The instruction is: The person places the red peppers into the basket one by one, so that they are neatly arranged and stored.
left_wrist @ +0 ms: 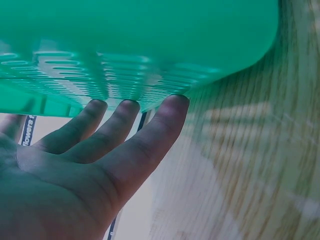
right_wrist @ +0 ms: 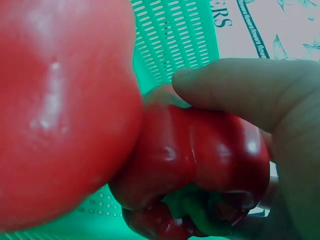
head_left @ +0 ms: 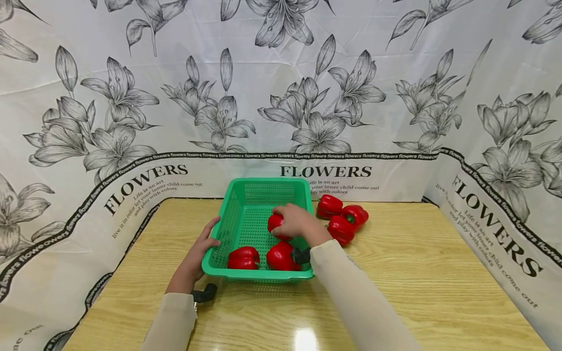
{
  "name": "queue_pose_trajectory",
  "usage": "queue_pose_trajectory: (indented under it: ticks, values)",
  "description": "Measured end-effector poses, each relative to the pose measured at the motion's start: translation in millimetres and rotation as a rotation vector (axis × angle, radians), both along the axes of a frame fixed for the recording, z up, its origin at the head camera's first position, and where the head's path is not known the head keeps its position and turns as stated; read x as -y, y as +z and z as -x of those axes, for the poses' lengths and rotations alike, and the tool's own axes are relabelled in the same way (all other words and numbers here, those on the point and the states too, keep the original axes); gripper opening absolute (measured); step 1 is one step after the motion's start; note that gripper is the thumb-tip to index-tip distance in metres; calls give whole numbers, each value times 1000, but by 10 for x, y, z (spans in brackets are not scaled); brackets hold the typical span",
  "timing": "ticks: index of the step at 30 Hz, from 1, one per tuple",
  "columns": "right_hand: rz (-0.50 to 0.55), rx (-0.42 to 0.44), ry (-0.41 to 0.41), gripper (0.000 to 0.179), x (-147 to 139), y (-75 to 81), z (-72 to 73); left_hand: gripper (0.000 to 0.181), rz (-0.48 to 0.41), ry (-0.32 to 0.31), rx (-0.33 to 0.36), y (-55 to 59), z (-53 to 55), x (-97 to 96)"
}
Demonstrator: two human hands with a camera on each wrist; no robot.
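Note:
A green plastic basket (head_left: 232,274) with slotted walls stands on the table. My left hand (head_left: 199,251) holds its left rim, thumb over the edge. In the left wrist view, several fingers (left_wrist: 150,135) lie fairly straight against the outer wall. Inside the basket, my right hand (head_left: 296,222) grips a red bell pepper (head_left: 275,223). The right wrist view shows its green stem (right_wrist: 195,207) and my thumb across its side. Two more red bell peppers lie at the basket's near end, one on the left (head_left: 243,257) and one on the right (head_left: 281,257).
Three red bell peppers (head_left: 340,230) are grouped on the table just right of the basket. The wood-grain table (head_left: 421,273) extends to both sides. A white flower-printed cloth (head_left: 246,97) hangs behind and along the sides.

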State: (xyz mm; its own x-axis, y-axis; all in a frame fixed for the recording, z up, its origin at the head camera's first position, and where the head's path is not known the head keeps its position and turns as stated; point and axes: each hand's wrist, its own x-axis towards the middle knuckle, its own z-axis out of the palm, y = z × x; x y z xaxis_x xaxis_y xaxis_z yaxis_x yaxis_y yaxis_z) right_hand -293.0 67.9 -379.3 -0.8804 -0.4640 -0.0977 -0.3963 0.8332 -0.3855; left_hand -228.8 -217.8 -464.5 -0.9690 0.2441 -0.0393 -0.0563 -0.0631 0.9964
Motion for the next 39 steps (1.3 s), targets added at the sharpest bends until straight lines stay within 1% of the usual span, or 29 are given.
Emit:
queue_pose_trajectory:
  ticks: [6,12,19,27,33,39]
  values:
    - [-28,-7,2,63,18,-39,2,74,-8,-6,-2,6,5,-3]
    - [-87,-28,24,63,33,-89,23,74,-9,-1,-4,5,10,-2]
    - [-112,10,51,62,42,-72,-9,74,-12,-3,-6,-9,17,2]
    - [-140,7,62,60,53,-73,-29,74,-12,0,-4,-11,23,1]
    - [-135,15,62,54,50,-66,-38,74,-12,3,1,-3,21,-6]
    - [-115,-29,84,50,38,-83,-22,74,-14,2,4,-6,15,2]
